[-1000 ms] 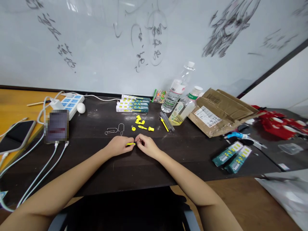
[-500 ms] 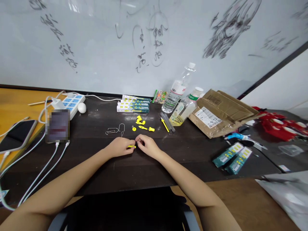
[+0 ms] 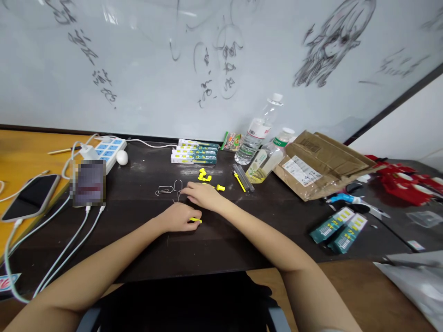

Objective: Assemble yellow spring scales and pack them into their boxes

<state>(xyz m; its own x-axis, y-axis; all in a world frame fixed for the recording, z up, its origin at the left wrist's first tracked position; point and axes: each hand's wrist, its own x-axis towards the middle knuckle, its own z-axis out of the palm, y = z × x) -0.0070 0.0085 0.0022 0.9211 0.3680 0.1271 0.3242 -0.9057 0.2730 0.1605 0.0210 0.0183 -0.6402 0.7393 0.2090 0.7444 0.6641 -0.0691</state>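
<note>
Head view: left hand [image 3: 178, 217] pinching yellow stick [image 3: 195, 220]; right hand [image 3: 202, 194] flat, fingers loose, over table [image 3: 138, 230].

— What's in the left hand [image 3: 178, 217]?
— A thin yellow plastic piece [image 3: 195, 220], lying level, tip poking out rightward.
— And the right hand [image 3: 202, 194]?
— It rests over small yellow parts [image 3: 205, 174] scattered on the dark desk [image 3: 145, 230].

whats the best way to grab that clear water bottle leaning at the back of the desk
Grip the water bottle around its labelled mid-body, coming from the front left. It leans with its cap up and right, a second bottle and the cardboard box crowd its right side, and its left side looks open.
</note>
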